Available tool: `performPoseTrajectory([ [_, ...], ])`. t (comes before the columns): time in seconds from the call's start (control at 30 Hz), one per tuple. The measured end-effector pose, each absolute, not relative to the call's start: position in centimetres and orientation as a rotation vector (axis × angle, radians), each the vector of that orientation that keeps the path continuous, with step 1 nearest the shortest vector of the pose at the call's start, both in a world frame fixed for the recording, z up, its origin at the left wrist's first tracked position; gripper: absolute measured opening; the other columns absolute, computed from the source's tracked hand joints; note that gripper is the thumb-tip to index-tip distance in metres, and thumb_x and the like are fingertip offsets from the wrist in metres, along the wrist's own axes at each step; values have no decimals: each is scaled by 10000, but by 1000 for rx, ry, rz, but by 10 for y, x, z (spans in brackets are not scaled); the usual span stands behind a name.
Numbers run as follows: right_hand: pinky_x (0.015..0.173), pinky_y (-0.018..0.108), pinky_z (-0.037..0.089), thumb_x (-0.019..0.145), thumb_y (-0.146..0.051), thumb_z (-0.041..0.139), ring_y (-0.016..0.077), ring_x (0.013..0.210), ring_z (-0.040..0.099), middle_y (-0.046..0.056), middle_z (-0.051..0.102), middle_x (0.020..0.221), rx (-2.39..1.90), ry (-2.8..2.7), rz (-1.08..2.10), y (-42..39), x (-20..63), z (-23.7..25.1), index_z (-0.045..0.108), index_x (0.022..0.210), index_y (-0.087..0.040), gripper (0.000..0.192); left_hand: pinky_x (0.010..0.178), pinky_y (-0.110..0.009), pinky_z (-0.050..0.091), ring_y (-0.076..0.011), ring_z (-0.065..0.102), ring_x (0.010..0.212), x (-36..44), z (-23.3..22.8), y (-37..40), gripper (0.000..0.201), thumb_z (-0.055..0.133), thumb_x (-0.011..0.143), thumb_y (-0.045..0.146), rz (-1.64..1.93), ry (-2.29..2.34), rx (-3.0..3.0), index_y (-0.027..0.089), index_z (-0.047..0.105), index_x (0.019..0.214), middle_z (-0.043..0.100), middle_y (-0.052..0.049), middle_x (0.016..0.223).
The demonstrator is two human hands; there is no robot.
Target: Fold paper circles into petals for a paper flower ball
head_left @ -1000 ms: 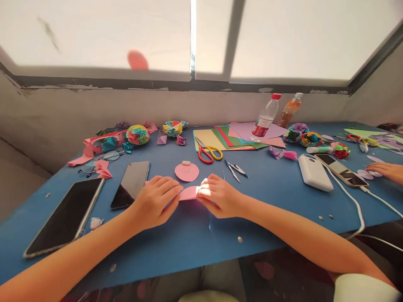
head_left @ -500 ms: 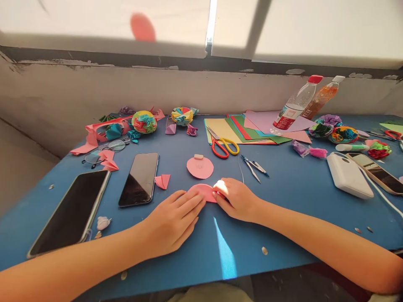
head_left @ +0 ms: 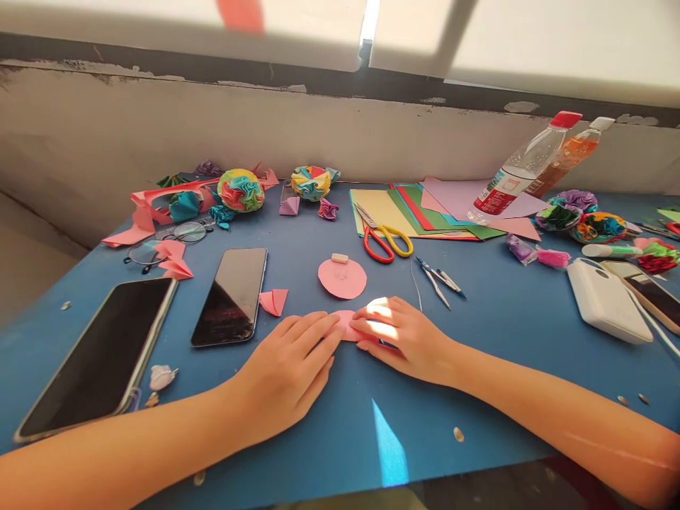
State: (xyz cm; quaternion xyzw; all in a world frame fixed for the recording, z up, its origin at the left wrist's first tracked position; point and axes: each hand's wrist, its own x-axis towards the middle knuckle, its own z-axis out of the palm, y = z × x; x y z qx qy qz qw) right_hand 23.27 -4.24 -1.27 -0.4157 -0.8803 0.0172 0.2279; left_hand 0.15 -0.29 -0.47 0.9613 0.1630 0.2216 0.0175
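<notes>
A small folded pink paper piece [head_left: 348, 326] lies on the blue table [head_left: 504, 326] in front of me. My left hand [head_left: 290, 368] rests flat, fingertips touching the paper's left edge. The fingers of my right hand [head_left: 406, 336] press down on its right part and cover most of it. A pink paper circle [head_left: 343, 278] with a small white eraser on its far edge lies just beyond. Left of the hands sits a small folded pink triangle [head_left: 273, 301].
Two dark phones [head_left: 231, 297] [head_left: 100, 354] lie at the left. Red-and-yellow scissors [head_left: 382, 237], coloured paper sheets [head_left: 425, 212], a compass [head_left: 438, 280], two bottles [head_left: 523, 170], paper flower balls [head_left: 241, 190], glasses [head_left: 164, 244], a white power bank [head_left: 605, 301].
The camera tilted down and moved closer. My left hand slid off the pink paper to its left side, uncovering the small pink triangle. My right hand flattened over the paper.
</notes>
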Motion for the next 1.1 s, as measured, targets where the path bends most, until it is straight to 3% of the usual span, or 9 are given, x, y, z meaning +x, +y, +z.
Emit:
performPoseTrajectory([
  [0.33,830,323,415,897,-190,448,160,995,502,39,594,1059,-1057,-2445,50,-44,229,-9,560,1037,-168,180,845,-392,447,-226,520,1023,4,-9,3,276,403,882,132,688,550,2934,122,525,1130,593,-95,1127],
  [0.73,860,332,383,916,-241,428,161,1050,487,19,583,1125,-1166,-2409,-5,-47,228,-12,590,1062,-202,221,940,-372,434,-213,460,1179,3,-6,-1,351,370,903,156,583,324,3088,107,470,1236,516,-96,1270],
  [0.9,848,338,394,926,-257,396,166,1042,498,47,581,1124,-1156,-2458,-82,-50,227,-11,586,1061,-181,245,906,-384,468,-222,503,1147,3,-7,-1,339,363,902,160,608,293,3096,108,494,1211,542,-96,1244],
  [1.0,914,390,374,917,-317,402,222,1183,408,112,496,1239,-1094,-2438,-249,-52,223,-9,528,1165,-136,332,906,-401,467,-224,501,1149,5,-4,-8,338,363,896,160,593,369,3049,114,491,1205,563,-96,1217],
  [1.1,1007,420,309,907,-396,380,233,1314,214,138,305,1386,-978,-2434,-267,-50,208,-6,379,1313,-115,494,901,-410,474,-224,542,1082,9,-5,-20,335,404,853,168,582,505,2954,127,514,1168,608,-92,1137],
])
